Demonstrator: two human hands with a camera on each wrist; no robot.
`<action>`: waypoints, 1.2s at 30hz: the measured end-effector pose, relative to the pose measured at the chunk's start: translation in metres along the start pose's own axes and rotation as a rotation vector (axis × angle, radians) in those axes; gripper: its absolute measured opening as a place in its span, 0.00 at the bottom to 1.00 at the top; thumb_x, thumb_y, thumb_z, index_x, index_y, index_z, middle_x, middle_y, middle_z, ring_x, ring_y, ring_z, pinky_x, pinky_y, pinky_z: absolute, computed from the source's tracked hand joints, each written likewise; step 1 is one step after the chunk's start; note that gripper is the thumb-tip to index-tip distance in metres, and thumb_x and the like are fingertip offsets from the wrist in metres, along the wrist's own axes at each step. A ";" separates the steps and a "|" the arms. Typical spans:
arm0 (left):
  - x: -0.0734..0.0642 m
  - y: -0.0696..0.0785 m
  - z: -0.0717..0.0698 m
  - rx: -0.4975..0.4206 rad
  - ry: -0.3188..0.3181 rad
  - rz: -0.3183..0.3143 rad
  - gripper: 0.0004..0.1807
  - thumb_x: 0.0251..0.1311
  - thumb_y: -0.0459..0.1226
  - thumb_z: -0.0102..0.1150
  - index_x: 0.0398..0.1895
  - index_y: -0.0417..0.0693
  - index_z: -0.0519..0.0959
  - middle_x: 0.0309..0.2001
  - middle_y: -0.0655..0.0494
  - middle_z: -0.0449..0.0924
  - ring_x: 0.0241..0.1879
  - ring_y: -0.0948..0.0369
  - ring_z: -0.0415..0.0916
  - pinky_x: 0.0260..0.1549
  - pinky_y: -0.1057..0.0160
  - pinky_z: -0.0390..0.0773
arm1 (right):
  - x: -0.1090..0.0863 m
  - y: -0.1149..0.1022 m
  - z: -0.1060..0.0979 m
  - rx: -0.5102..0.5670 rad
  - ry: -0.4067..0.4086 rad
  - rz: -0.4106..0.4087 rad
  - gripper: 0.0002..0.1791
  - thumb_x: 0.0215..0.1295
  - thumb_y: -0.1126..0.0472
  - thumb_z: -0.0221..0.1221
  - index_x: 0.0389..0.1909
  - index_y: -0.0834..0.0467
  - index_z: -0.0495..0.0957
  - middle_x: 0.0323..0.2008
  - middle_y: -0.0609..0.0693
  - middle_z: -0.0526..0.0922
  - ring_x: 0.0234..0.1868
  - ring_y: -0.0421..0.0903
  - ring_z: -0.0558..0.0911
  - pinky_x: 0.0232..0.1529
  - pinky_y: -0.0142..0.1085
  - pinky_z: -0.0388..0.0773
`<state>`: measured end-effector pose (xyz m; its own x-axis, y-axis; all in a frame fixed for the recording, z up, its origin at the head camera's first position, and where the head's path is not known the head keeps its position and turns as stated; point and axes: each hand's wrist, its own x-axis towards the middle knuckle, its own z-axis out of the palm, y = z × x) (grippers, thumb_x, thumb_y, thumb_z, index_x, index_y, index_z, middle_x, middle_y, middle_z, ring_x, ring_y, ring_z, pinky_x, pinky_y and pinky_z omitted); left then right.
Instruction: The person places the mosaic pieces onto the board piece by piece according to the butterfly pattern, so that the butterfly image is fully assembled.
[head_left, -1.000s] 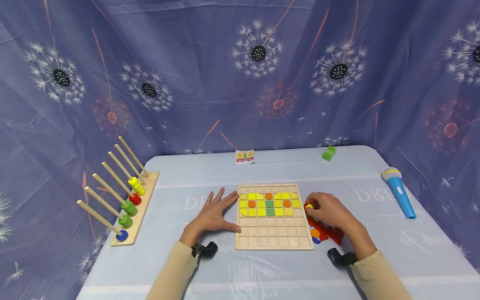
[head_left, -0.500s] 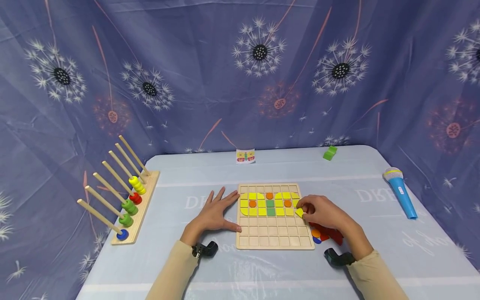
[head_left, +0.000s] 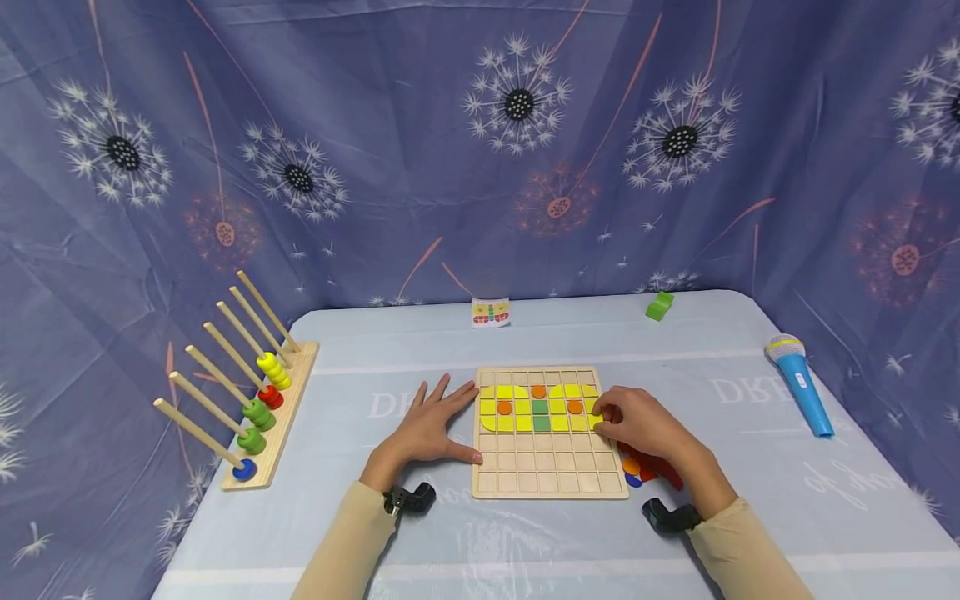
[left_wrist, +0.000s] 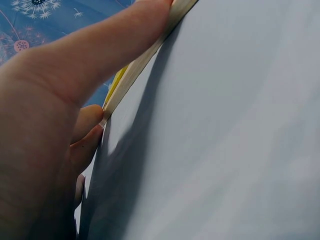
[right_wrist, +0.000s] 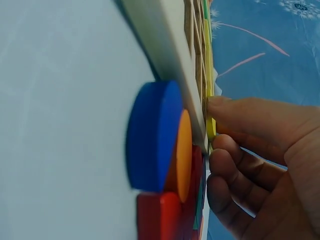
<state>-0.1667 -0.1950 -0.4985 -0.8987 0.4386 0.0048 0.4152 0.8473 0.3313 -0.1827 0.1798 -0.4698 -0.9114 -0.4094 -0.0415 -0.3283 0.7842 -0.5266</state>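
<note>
A wooden grid board (head_left: 547,482) lies flat in the head view, with yellow, orange and green tiles set in its upper rows. At its left edge rests my left hand (head_left: 427,432), fingers spread, thumb and index fingertip against the frame. In the left wrist view the thumb (left_wrist: 120,42) lies along the board's side. My right hand (head_left: 648,425) is over the board's right edge and pinches a yellow tile (right_wrist: 211,130) at the right end of the third row. The fingers partly hide that tile.
Beside the board's right edge lie loose red pieces (head_left: 670,472), an orange disc (head_left: 631,467) and a blue disc (head_left: 634,481). A wooden bead stacker (head_left: 288,417) stands left. Farther back are a butterfly picture card (head_left: 491,313), a green block (head_left: 659,306) and a toy microphone (head_left: 801,385).
My right hand has moved left from the loose pieces onto the board's right edge with a yellow tile, which now sits at the third row's end. The left hand stays in place.
</note>
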 end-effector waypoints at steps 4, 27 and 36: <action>0.001 0.000 0.000 -0.004 -0.003 0.001 0.66 0.29 0.78 0.59 0.75 0.61 0.55 0.74 0.68 0.48 0.74 0.52 0.33 0.68 0.42 0.31 | 0.000 0.000 0.001 -0.016 0.012 -0.016 0.13 0.51 0.57 0.72 0.38 0.54 0.85 0.27 0.41 0.75 0.31 0.43 0.72 0.33 0.35 0.74; -0.001 0.006 -0.006 -0.003 -0.075 -0.001 0.73 0.21 0.79 0.62 0.77 0.60 0.50 0.75 0.66 0.45 0.74 0.51 0.30 0.68 0.42 0.28 | -0.011 0.027 -0.016 -0.065 0.036 0.027 0.20 0.51 0.58 0.71 0.46 0.57 0.82 0.38 0.47 0.76 0.38 0.47 0.73 0.45 0.47 0.78; -0.003 0.004 -0.006 -0.030 -0.072 0.010 0.73 0.21 0.78 0.63 0.76 0.58 0.51 0.75 0.65 0.46 0.74 0.50 0.31 0.67 0.42 0.28 | -0.017 0.032 -0.016 -0.042 0.021 0.066 0.20 0.54 0.56 0.69 0.48 0.57 0.82 0.37 0.47 0.75 0.37 0.46 0.72 0.38 0.38 0.78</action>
<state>-0.1634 -0.1940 -0.4916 -0.8814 0.4686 -0.0590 0.4190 0.8335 0.3602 -0.1819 0.2193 -0.4725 -0.9361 -0.3470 -0.0567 -0.2776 0.8282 -0.4868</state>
